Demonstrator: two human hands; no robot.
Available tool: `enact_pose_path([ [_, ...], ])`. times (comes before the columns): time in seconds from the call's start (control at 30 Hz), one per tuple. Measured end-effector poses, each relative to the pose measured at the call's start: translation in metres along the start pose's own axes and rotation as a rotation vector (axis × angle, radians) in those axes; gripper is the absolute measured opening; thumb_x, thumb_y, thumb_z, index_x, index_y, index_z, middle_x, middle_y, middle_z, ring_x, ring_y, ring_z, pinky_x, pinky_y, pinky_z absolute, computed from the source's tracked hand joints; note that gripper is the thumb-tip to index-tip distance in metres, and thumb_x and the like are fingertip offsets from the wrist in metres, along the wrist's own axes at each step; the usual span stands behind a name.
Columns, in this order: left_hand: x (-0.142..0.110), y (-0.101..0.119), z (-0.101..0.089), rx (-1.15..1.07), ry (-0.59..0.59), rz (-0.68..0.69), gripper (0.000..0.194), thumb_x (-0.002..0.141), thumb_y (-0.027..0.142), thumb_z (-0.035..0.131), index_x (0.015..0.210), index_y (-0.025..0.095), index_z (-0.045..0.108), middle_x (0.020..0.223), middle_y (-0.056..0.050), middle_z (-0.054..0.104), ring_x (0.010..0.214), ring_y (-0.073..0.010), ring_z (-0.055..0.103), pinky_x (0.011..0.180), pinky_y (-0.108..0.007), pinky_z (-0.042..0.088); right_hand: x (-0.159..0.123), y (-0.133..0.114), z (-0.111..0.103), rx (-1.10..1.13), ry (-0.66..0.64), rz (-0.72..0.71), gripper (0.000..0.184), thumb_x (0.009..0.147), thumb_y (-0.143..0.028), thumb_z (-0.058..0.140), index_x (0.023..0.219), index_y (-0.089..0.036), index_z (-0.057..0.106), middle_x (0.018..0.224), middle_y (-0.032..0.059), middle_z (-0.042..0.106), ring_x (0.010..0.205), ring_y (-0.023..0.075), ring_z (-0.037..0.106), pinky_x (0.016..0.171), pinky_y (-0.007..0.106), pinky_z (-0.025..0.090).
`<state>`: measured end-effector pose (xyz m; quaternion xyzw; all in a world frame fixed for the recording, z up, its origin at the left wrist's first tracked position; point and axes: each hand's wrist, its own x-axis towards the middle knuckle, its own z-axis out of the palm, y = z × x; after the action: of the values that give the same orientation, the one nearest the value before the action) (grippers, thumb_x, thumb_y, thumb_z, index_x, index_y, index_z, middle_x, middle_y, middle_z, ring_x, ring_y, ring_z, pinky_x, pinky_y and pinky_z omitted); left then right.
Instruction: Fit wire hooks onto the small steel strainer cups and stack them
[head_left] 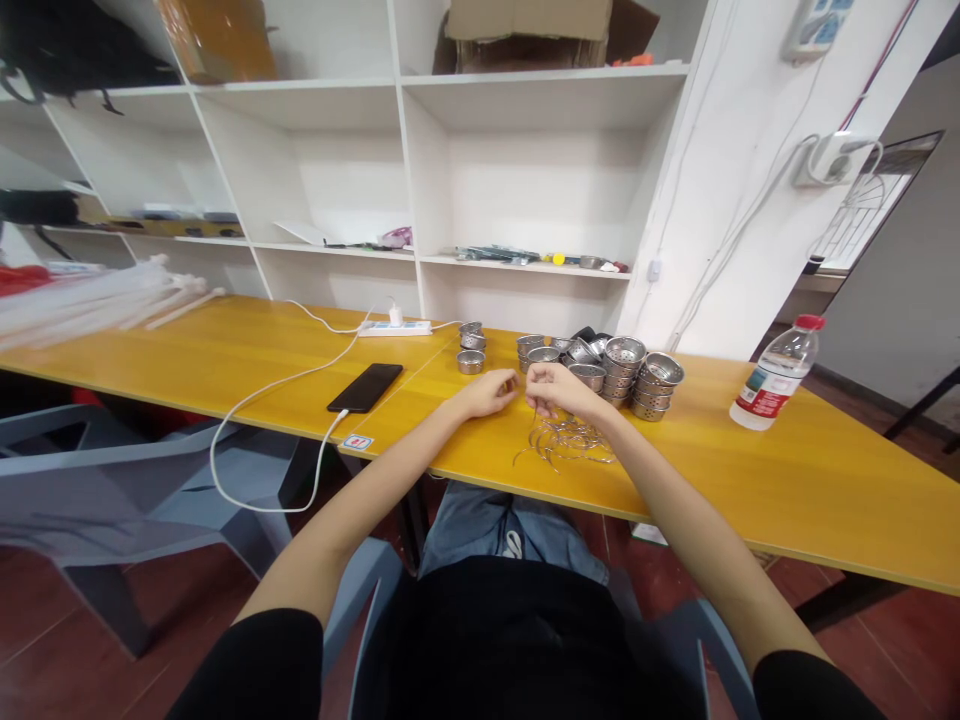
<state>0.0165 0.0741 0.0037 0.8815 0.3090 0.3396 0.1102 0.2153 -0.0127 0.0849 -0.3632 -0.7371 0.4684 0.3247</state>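
Observation:
My left hand (489, 393) rests low over the yellow table with its fingers curled inward; whatever it may hold is too small to make out. Close beside it, my right hand (551, 387) is closed in a pinch, and a thin metal wire strand seems to hang from its fingers. Below the right hand lies a loose tangle of thin metal wire (574, 442). Behind the hands stand several small perforated metal cups, among them a tall stack (625, 368) and another stack (657, 388) on the right. A smaller stack of cups (471, 350) stands behind my left hand.
A black phone (366, 388) on a white charging cable lies left of my hands. A power strip (395, 328) sits at the table's back. On the right stands a plastic bottle (776, 375) with a red cap. White shelves (525, 95) rise behind the table (817, 480).

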Motion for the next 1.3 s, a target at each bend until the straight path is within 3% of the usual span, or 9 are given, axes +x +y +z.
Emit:
enact_pose_path([
  [0.2, 0.0, 0.002, -0.001, -0.017, -0.006, 0.0, 0.01, 0.09, 0.025, 0.06, 0.095, 0.016, 0.061, 0.086, -0.004, 0.067, 0.074, -0.016, 0.06, 0.071, -0.027, 0.047, -0.007, -0.007, -0.004, 0.157, -0.187, 0.05, 0.018, 0.072, -0.02, 0.067, 0.076, -0.021, 0.05, 0.059, -0.0033, 0.066, 0.037, 0.0069, 0.05, 0.034, 0.015, 0.036],
  [0.43, 0.0, 0.004, -0.003, -0.003, -0.022, -0.012, 0.011, 0.089, 0.024, 0.058, 0.096, 0.016, 0.062, 0.085, -0.004, 0.067, 0.074, -0.0159, 0.059, 0.071, -0.027, 0.047, -0.005, -0.002, 0.006, 0.007, -0.228, 0.125, 0.015, 0.071, -0.018, 0.067, 0.071, -0.019, 0.052, 0.057, -0.0019, 0.066, 0.038, 0.0071, 0.052, 0.037, 0.015, 0.04],
  [0.77, 0.0, 0.005, -0.003, -0.004, -0.017, -0.011, 0.013, 0.089, 0.023, 0.058, 0.098, 0.016, 0.063, 0.088, -0.005, 0.069, 0.076, -0.0171, 0.061, 0.074, -0.029, 0.05, -0.001, 0.005, 0.009, -0.082, -0.092, 0.185, 0.024, 0.078, -0.013, 0.067, 0.076, -0.022, 0.045, 0.06, -0.0007, 0.068, 0.046, 0.0129, 0.064, 0.039, 0.018, 0.048],
  [1.0, 0.001, 0.001, -0.001, 0.006, 0.0, -0.007, 0.015, 0.088, 0.021, 0.059, 0.102, 0.017, 0.063, 0.091, -0.005, 0.07, 0.077, -0.0168, 0.063, 0.077, -0.03, 0.052, 0.001, 0.004, -0.007, -0.173, 0.022, 0.328, 0.025, 0.083, -0.006, 0.061, 0.075, -0.022, 0.044, 0.057, -0.0006, 0.068, 0.043, 0.0123, 0.062, 0.04, 0.018, 0.049],
  [1.3, 0.0, 0.0, -0.001, 0.003, -0.012, -0.013, 0.017, 0.089, 0.026, 0.057, 0.103, 0.017, 0.062, 0.095, -0.005, 0.07, 0.074, -0.0164, 0.06, 0.074, -0.031, 0.051, -0.008, -0.003, -0.029, -0.28, 0.071, 0.441, 0.033, 0.079, -0.015, 0.074, 0.071, -0.022, 0.043, 0.055, 0.0007, 0.067, 0.043, 0.0124, 0.062, 0.038, 0.017, 0.047],
])
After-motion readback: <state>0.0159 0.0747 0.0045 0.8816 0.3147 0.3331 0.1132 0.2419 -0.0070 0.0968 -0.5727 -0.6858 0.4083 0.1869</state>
